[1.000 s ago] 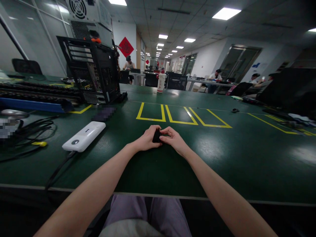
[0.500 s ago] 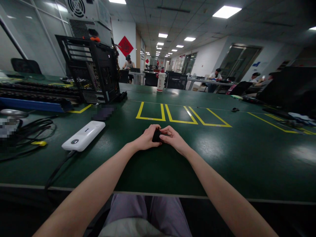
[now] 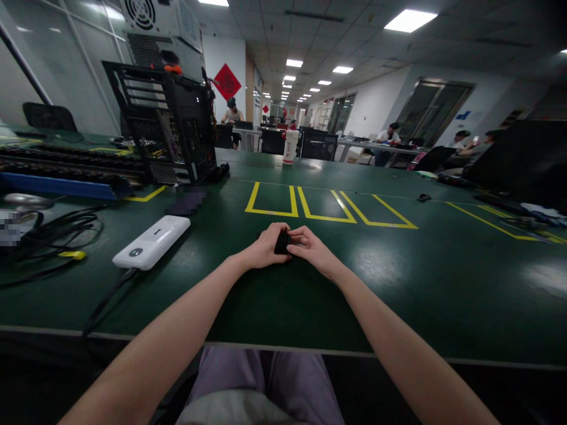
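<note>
"Where the two hands meet, what's held?"

"Small black piece (image 3: 282, 242), just above or on the table (image 3: 443, 283); can't tell which. Left hand (image 3: 264, 247) wrapped round it, gripping. Right hand (image 3: 311, 251): thumb and fingertips at its right edge; whether they pinch it, can't tell."

"Long axis?"

"Visible part is taller than wide, running away from the wearer, between left thumb and left fingers. Rest hidden under the left hand, so true axis and front end can't be told."

"Surface?"

"Dark green, glossy, light patches to the right. Yellow tape (image 3: 325, 219) in three outlines beyond the hands. White power bank (image 3: 153, 242) to the left, slanting away rightward, cable (image 3: 106, 301) off its near end. PC case (image 3: 181, 127) behind it, bottle (image 3: 290, 147) upright beyond the tape."

"Room?"

"Long office, ceiling lights (image 3: 411, 20) in rows, red diamond sign (image 3: 227, 82), seated people at far desks."
</note>
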{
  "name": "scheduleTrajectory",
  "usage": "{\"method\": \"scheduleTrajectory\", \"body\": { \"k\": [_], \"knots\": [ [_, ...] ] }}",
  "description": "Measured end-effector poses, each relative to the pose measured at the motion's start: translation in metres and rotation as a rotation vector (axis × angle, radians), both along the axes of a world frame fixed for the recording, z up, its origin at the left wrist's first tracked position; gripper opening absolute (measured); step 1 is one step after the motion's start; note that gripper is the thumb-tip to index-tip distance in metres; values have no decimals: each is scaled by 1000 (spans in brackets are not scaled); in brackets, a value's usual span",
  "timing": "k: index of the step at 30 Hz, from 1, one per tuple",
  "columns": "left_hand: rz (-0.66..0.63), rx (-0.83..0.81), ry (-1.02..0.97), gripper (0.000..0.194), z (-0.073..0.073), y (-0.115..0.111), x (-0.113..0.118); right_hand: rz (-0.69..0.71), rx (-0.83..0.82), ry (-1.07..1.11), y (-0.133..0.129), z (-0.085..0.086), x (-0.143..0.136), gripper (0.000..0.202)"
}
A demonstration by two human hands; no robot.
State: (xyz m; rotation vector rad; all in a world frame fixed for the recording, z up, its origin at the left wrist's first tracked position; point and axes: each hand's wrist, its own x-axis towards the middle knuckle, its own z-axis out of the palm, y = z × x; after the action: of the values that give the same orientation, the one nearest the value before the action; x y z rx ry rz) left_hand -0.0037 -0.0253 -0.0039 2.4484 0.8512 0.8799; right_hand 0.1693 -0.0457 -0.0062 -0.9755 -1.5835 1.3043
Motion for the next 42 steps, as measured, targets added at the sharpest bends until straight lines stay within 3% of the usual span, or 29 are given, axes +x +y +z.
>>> {"method": "scheduleTrajectory", "body": {
  "k": [4,9,17,21,27,34,38,42],
  "knots": [
    [-5,0,3,58,1,0,0,-31,33,26,0,-1,-3,23],
    [-9,4,-19,57,0,1,0,-91,18,-2,3,-4,-4,30],
    [3,-15,0,57,2,-1,0,-6,20,4,-2,3,-2,31],
    [0,5,-4,57,0,0,0,-29,36,15,-1,1,-3,23],
    [0,24,-15,58,-4,2,0,-67,27,-19,2,-3,-4,28],
    [8,5,-5,57,-2,1,0,25,0,-13,-2,3,-2,31],
    [9,-11,3,58,-1,0,-1,-34,56,-17,-1,2,-4,22],
    [8,-22,-16,58,0,-1,0,-75,77,-28,1,-1,-5,25]
  ]
}}
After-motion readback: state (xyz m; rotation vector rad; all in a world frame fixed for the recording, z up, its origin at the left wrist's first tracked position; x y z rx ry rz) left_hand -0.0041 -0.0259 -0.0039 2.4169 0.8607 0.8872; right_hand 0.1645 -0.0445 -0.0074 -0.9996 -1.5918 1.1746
